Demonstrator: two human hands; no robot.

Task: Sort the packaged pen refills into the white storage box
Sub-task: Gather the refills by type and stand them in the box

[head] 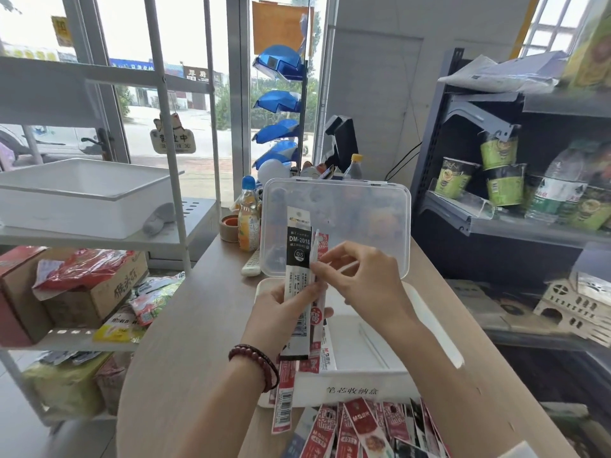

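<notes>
— Where are the refill packs?
— Mid-frame: the left hand (281,312) grips a bunch (299,259) upright over the white box (429,328). More packs (360,431) lie at the bottom edge.
— And the right hand (363,276)?
— Its fingertips pinch a clear-sleeved pack (316,246) in that bunch; the box's lid (337,226) stands open behind.

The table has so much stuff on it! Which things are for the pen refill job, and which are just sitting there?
For the job:
- black-and-white refill packet and red-and-white refill packet, in the left hand
- right hand
- white plastic storage box, clear lid up
- loose red refill packets

Just sitting there:
- orange drink bottle
- brown tape roll
- green noodle cups
</notes>
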